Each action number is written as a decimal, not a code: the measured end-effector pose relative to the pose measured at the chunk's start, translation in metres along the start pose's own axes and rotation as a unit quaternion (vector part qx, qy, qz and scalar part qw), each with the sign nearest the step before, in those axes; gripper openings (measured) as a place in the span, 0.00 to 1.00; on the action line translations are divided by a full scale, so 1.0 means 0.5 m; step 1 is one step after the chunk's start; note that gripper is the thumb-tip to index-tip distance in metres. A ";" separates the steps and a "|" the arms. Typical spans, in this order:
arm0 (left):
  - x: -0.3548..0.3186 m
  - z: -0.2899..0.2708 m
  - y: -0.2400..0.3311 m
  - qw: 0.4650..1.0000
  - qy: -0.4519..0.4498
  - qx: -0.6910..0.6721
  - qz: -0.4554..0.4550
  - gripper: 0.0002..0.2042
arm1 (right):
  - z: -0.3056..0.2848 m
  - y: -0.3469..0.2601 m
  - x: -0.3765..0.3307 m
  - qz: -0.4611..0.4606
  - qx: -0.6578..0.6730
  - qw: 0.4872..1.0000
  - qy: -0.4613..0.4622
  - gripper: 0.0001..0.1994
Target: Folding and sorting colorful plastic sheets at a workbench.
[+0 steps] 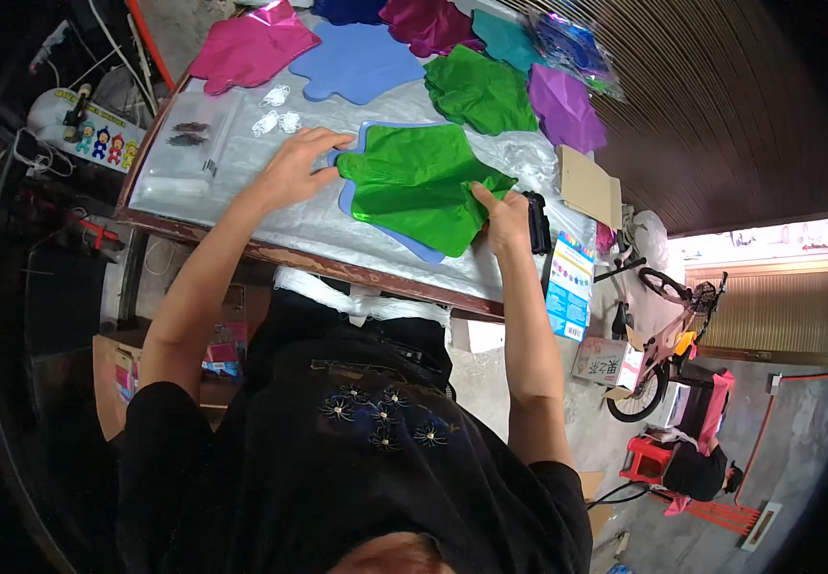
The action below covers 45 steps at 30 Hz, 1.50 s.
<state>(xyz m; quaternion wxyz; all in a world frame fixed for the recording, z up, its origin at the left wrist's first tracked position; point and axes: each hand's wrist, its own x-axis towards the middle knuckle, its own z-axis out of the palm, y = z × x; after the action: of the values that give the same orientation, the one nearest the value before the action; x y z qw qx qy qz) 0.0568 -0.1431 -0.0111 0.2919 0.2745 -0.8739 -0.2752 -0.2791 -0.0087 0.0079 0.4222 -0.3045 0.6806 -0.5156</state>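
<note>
Green foil (pixel 414 172) is being held over a blue sheet (pixel 346 199) on the table (pixel 285 230) — largely spread, not yet flat where it is being pinched by the right hand (pixel 508 220); the left hand (pixel 294 165) is being rested, half-open, at its left end.

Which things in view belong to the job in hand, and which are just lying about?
Likely in use:
- green foil piece, pinched by the right hand
- light-blue piece beneath, left hand at its edge

Apparently unrelated:
- bicycle
- carton
</note>
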 end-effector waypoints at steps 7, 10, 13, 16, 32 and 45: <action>0.008 0.005 0.021 1.000 0.018 0.015 0.014 0.22 | 0.022 0.020 0.012 -0.045 0.038 0.998 0.008 0.08; 0.008 0.012 0.032 0.999 0.003 0.041 0.009 0.20 | 0.007 -0.001 -0.005 -0.024 -0.041 0.999 -0.003 0.12; -0.001 0.015 0.039 0.998 -0.003 0.057 0.011 0.18 | -0.007 -0.070 -0.041 0.032 -0.207 0.978 -0.012 0.17; -0.011 0.008 0.028 0.997 0.007 0.072 0.013 0.17 | 0.046 -0.131 -0.125 -0.039 -0.613 0.782 0.106 0.28; 0.280 0.044 0.149 0.985 0.025 0.073 0.154 0.10 | -0.211 -0.104 0.018 -0.372 -0.493 0.784 0.055 0.28; 0.803 0.529 0.197 0.949 -0.146 0.121 0.252 0.11 | -0.445 0.001 0.279 -0.264 -0.561 0.767 0.163 0.32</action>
<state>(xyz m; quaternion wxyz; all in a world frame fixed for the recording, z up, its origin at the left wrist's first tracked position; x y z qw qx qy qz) -0.4222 -0.2469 0.0168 0.1861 0.0351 -0.9743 -0.1218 -0.5408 -0.0283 -0.0040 -0.0941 -0.5662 0.7999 -0.1750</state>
